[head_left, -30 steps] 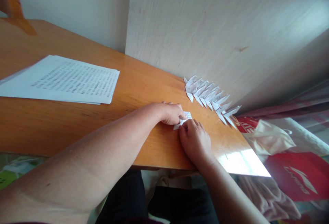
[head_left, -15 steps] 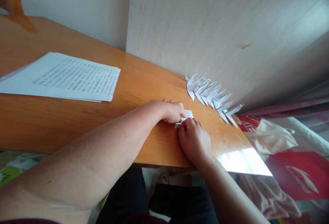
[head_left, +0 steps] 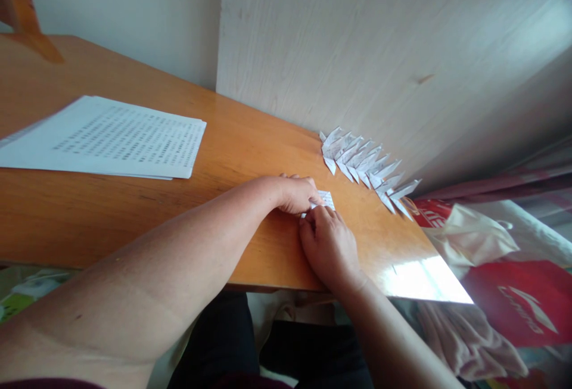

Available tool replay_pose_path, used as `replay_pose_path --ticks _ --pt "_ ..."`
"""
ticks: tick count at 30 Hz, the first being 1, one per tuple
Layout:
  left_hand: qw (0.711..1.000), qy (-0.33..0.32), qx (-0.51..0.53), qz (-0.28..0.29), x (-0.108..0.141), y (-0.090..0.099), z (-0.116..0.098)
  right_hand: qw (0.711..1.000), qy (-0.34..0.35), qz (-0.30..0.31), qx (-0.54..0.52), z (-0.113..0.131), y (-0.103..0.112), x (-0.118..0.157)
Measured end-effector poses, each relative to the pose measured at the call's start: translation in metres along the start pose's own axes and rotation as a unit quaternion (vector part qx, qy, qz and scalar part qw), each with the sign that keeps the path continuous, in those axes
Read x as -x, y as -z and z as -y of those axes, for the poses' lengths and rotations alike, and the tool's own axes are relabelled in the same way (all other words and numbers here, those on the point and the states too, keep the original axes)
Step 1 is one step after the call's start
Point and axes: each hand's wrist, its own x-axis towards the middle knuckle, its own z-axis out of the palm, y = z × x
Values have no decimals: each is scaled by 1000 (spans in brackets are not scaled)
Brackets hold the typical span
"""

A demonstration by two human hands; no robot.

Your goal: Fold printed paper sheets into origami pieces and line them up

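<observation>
A small piece of printed white paper lies on the orange wooden table, mostly covered by my hands. My left hand is closed, with its fingertips pressing on the paper from the left. On the near side, my right hand is curled, its thumb and fingers pinching the paper's lower edge. Both hands rest low on the tabletop and touch or nearly touch each other. The fold lines under the fingers are hidden.
Several folded paper pieces stand in a row by the pale panel. A stack of printed sheets lies at the left. Beyond the table's right end are a red bag and a cream bag.
My right hand has shifted slightly left along the paper, and less of the paper's near edge shows. The view has moved a little.
</observation>
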Motion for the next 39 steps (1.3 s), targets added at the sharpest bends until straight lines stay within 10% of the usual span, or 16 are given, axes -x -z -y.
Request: replay_pose_path --ticks 12,31,39 --pt "1000 -5 -30 -4 2 -2 1 961 -113 -45 -247 -36 3 9" --pt "998 -16 -48 -49 5 -10 3 997 -15 37 62 -57 22 4" --pt "996 -20 -63 -62 6 -13 0 997 -14 63 41 -63 20 -4"
